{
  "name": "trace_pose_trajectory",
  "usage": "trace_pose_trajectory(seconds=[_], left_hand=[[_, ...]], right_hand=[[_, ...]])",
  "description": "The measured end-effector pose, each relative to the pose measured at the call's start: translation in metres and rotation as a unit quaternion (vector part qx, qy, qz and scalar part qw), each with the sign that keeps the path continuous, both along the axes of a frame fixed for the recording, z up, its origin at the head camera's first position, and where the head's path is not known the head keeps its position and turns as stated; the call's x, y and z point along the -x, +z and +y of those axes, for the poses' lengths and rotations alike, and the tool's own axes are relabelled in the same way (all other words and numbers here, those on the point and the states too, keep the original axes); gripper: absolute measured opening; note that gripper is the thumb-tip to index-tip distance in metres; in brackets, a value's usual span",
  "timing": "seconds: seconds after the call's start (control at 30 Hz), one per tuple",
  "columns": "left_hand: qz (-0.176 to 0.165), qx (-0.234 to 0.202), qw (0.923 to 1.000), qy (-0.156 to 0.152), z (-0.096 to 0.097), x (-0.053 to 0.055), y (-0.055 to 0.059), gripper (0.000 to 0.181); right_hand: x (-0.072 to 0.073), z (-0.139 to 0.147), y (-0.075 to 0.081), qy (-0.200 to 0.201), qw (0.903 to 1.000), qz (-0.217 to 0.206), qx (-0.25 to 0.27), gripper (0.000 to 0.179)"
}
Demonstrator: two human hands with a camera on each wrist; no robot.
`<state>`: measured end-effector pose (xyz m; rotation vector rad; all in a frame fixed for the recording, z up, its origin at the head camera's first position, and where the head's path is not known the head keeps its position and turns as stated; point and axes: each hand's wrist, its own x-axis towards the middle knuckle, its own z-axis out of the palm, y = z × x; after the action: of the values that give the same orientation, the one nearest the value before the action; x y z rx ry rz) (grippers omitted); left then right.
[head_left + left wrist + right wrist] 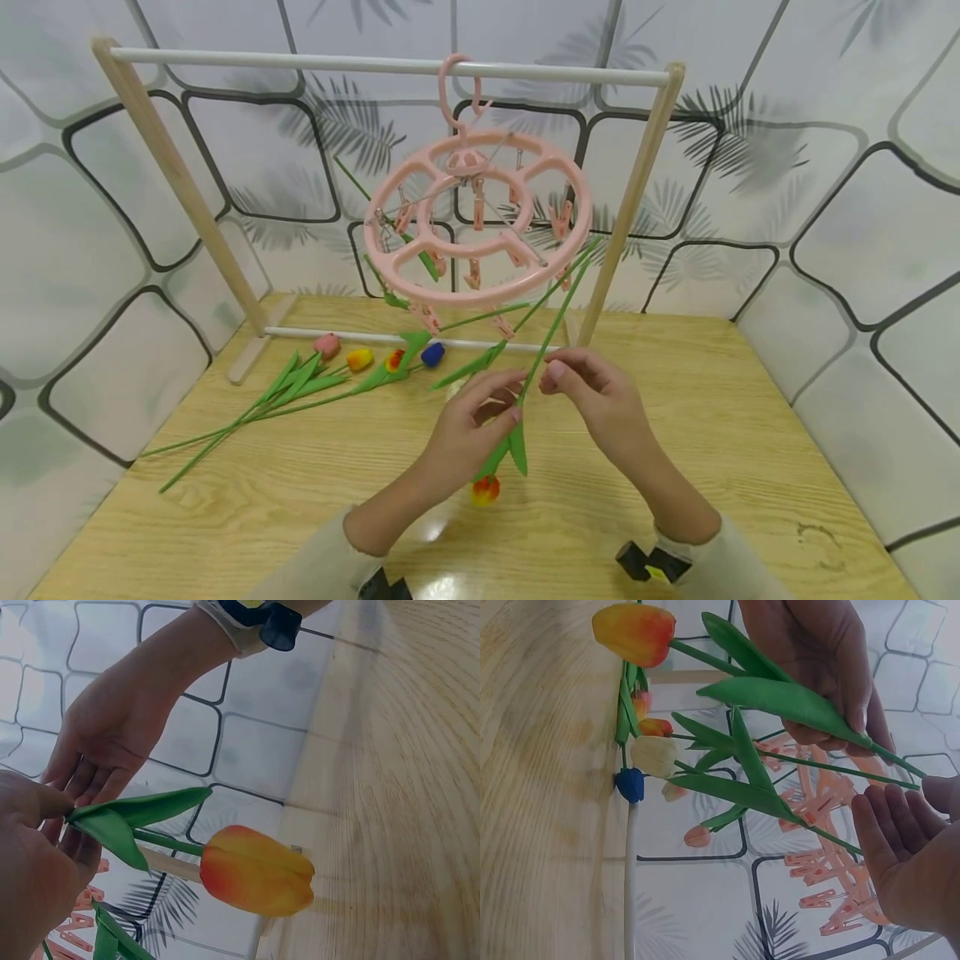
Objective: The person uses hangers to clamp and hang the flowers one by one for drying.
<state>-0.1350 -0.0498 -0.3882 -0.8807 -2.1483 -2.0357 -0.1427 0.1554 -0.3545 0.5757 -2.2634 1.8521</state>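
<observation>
My left hand (468, 429) pinches the stem of an orange-yellow artificial tulip (486, 490), near its green leaves. The flower head hangs downward over the table, and the stem slants up to the right. Close beside that stem is my right hand (600, 404), its fingers loosely bent in the head view. In the right wrist view its fingers (889, 825) look fairly straight, with the thumb near the stem; firm contact cannot be told. Beyond the hands hangs a round pink clip hanger (480, 296). A white tulip (654, 756) hangs behind the held one, mostly hidden in the head view.
A wooden frame with a white top rail (315, 61) carries the hanger. Pink clothespins (426, 318) dangle from the ring, several gripping tulip stems. On the table's left lie more tulips, with pink (327, 346) and yellow (360, 359) heads. A blue tulip (432, 355) appears by the lower rail.
</observation>
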Motion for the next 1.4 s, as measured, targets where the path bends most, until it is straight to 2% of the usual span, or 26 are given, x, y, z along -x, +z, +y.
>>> trace_pose_trajectory(seconds=[0.17, 0.47, 0.63, 0.77, 0.9, 1.03, 1.13, 1.2, 1.27, 1.4], left_hand=[[-0.014, 0.004, 0.9999, -0.001, -0.001, 0.0, 0.0, 0.041], [-0.021, 0.0, 0.9998, -0.005, -0.002, 0.0, 0.003, 0.045], [-0.025, 0.004, 0.9996, -0.014, -0.003, 0.001, 0.005, 0.047], [-0.028, 0.005, 0.9991, -0.031, -0.004, 0.001, 0.003, 0.049], [-0.03, 0.01, 0.9986, -0.042, -0.005, 0.001, 0.003, 0.052], [-0.036, 0.009, 0.9984, -0.042, -0.003, 0.0, 0.003, 0.054], [-0.038, 0.008, 0.9984, -0.042, -0.002, -0.001, 0.003, 0.055], [-0.039, 0.009, 0.9982, -0.044, -0.002, -0.001, 0.002, 0.055], [-0.041, 0.01, 0.9979, -0.048, -0.001, -0.001, 0.002, 0.055], [-0.045, 0.013, 0.9974, -0.054, -0.001, -0.001, 0.001, 0.054]], right_hand=[[0.004, 0.006, 0.002, -0.018, 0.9996, 0.023, 0.005, 0.023], [0.009, 0.009, 0.002, -0.01, 0.9991, 0.035, 0.023, 0.025], [0.017, 0.016, 0.006, -0.015, 0.9976, 0.036, 0.056, 0.025], [0.024, 0.031, 0.016, -0.029, 0.9927, 0.064, 0.098, 0.026], [0.037, 0.048, 0.035, -0.033, 0.9856, 0.12, 0.115, 0.024], [0.058, 0.06, 0.055, -0.05, 0.98, 0.183, 0.061, 0.024], [0.077, 0.068, 0.067, -0.083, 0.9729, 0.213, -0.034, 0.025], [0.089, 0.072, 0.074, -0.09, 0.9659, 0.226, -0.089, 0.026], [0.102, 0.075, 0.08, -0.079, 0.9613, 0.234, -0.123, 0.028], [0.123, 0.075, 0.09, -0.022, 0.9557, 0.254, -0.147, 0.033]])
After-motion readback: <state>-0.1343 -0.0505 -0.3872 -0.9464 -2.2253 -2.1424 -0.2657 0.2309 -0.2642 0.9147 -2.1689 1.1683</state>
